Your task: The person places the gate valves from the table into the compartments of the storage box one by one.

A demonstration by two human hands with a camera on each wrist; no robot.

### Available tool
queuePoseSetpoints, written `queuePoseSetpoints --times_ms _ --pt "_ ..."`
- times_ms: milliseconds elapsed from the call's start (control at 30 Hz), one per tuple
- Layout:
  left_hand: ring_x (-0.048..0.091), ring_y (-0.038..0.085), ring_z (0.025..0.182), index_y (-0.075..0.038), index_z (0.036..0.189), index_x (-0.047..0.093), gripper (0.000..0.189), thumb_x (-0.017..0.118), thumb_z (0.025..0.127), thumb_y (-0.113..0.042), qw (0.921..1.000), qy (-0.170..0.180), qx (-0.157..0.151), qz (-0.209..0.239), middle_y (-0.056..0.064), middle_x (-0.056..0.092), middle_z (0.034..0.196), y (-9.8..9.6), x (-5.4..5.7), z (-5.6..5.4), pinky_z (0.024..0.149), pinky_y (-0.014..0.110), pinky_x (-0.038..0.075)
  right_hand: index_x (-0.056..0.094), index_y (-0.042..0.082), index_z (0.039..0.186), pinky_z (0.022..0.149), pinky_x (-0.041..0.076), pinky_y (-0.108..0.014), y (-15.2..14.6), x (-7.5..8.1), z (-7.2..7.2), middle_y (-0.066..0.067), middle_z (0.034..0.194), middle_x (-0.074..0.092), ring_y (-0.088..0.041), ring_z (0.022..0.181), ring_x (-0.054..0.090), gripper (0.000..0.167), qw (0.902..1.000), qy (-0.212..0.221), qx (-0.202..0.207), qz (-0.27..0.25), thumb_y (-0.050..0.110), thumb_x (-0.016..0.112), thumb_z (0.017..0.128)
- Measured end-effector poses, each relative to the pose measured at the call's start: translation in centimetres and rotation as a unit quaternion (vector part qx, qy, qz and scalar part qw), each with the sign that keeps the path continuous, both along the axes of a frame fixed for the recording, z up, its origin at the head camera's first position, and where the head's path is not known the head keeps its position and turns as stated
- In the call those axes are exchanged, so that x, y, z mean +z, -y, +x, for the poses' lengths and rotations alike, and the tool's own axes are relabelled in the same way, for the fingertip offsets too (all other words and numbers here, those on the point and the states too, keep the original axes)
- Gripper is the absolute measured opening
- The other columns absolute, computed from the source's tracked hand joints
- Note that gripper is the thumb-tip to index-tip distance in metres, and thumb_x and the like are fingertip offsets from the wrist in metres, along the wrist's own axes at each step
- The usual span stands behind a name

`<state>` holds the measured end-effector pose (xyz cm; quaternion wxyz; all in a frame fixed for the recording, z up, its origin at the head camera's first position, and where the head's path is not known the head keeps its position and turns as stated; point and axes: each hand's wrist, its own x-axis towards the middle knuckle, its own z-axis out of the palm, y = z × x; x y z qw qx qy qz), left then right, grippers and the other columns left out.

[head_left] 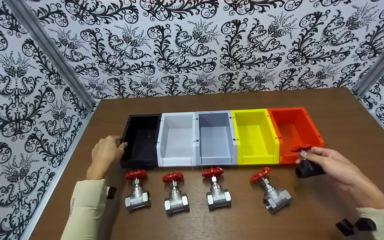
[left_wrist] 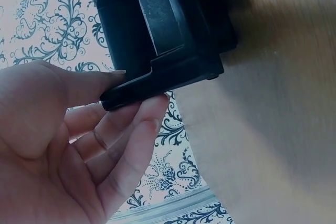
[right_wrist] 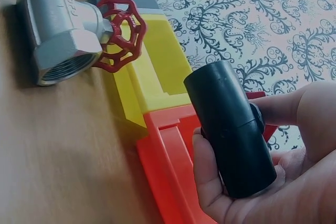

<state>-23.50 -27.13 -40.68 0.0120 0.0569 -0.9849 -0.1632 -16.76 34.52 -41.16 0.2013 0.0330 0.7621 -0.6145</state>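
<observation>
At the left end of a row of bins, my left hand (head_left: 107, 153) pinches the side wall of the black bin (head_left: 143, 145). The left wrist view shows the thumb inside that wall and the fingers outside it. My right hand (head_left: 340, 168) holds a black plastic valve (head_left: 310, 169) with a red handle (head_left: 301, 147), at the front edge of the orange-red bin (head_left: 314, 130). In the right wrist view the fingers wrap around the black valve body (right_wrist: 231, 129), its handle mostly hidden behind it.
Between the end bins stand a white bin (head_left: 178, 136), a grey bin (head_left: 215, 136) and a yellow bin (head_left: 255, 136). Several metal gate valves with red handwheels, such as the leftmost valve (head_left: 138, 198) and the tilted rightmost valve (head_left: 277, 199), lie before the row. Patterned walls (head_left: 205, 43) surround the table.
</observation>
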Motion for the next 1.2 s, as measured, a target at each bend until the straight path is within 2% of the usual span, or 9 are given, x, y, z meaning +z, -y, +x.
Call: queuePoseSetpoints --times_ms 233,633,767,900,1033,1200 --pt "0.06 0.051 0.109 -0.005 0.129 0.065 0.042 0.062 0.095 -0.03 0.9999 0.001 0.006 0.01 0.027 0.064 0.124 0.1 -0.2 0.1 0.083 0.061 0.047 0.065 0.016 0.111 0.082 0.053 -0.025 0.3 0.1 -0.5 0.006 0.1 0.073 -0.01 0.092 0.067 0.019 0.9998 -0.016 -0.008 0.001 0.029 0.053 0.103" --pt "0.066 0.048 0.095 -0.001 0.116 0.07 0.034 0.067 0.092 -0.026 0.999 -0.036 -0.02 0.016 0.022 0.072 0.105 -0.1 0.3 0.6 0.074 0.061 0.048 0.062 0.015 0.114 0.081 0.05 -0.026 0.2 -0.2 -1.2 0.009 0.099 0.071 -0.011 0.09 0.063 0.024 0.9995 -0.011 -0.013 0.028 0.034 0.054 0.102" --pt "0.065 0.05 0.094 -0.002 0.112 0.071 0.031 0.065 0.092 -0.025 0.9993 -0.028 -0.021 0.011 0.025 0.071 0.104 -0.1 0.5 0.6 0.073 0.061 0.048 0.064 0.016 0.111 0.08 0.051 -0.026 0.2 -0.1 -1.5 0.009 0.097 0.069 -0.011 0.088 0.063 0.022 0.999 -0.023 -0.016 0.035 0.034 0.054 0.102" --pt "0.064 0.051 0.099 -0.003 0.115 0.07 0.032 0.064 0.093 -0.025 0.9997 -0.014 -0.02 0.003 0.025 0.07 0.107 0.0 0.7 0.4 0.075 0.062 0.048 0.066 0.015 0.11 0.08 0.049 -0.025 0.3 0.1 -1.9 0.01 0.096 0.068 -0.01 0.089 0.061 0.024 0.9979 -0.036 -0.016 0.051 0.035 0.055 0.102" --pt "0.063 0.049 0.102 -0.005 0.117 0.07 0.032 0.065 0.093 -0.026 0.9998 -0.007 -0.02 0.004 0.024 0.07 0.108 0.1 0.8 0.2 0.077 0.063 0.047 0.063 0.013 0.113 0.082 0.051 -0.023 0.4 0.3 -2.4 0.009 0.097 0.071 -0.009 0.09 0.065 0.025 0.9983 -0.04 -0.017 0.038 0.034 0.055 0.102" --pt "0.062 0.05 0.104 -0.008 0.121 0.069 0.033 0.064 0.094 -0.027 0.9998 0.006 -0.016 0.013 0.026 0.068 0.113 0.2 0.7 0.1 0.077 0.062 0.047 0.057 0.007 0.119 0.081 0.054 -0.024 0.7 0.7 -3.0 0.006 0.097 0.072 -0.009 0.088 0.068 0.032 0.9994 -0.022 -0.025 0.01 0.034 0.055 0.102"
